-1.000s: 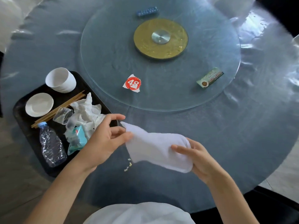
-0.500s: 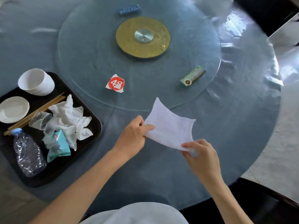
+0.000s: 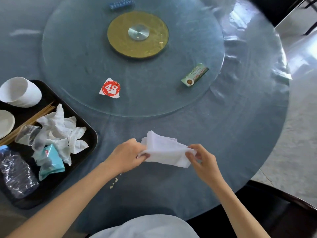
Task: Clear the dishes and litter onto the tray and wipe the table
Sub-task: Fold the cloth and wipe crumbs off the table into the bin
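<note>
Both of my hands hold a folded white cloth (image 3: 165, 152) just above the near middle of the round bench (image 3: 248, 134): my left hand (image 3: 127, 156) has its fingers curled round the cloth's left end, and my right hand (image 3: 201, 158) pinches the right end between thumb and fingertips. A few pale crumbs (image 3: 114, 182) lie on the bench just near my left wrist. At the near left sits a black tray (image 3: 82, 129), partly cut off by the frame edge. On it are a white cup (image 3: 20, 91) at the far end, a small white dish (image 3: 5, 122), wooden chopsticks (image 3: 29, 121), a clear plastic cup (image 3: 28, 134) lying on its side, crumpled white tissues (image 3: 61, 129), a teal packet (image 3: 51, 159) and a crushed plastic bottle (image 3: 16, 174) with a blue cap at the near end. On the glass turntable (image 3: 77, 57) beyond my hands lie a torn red number 48 sticker (image 3: 110, 88), a green packet (image 3: 194, 77) to the right, and a blue item (image 3: 121, 3) at the far edge, too blurred to name.
</note>
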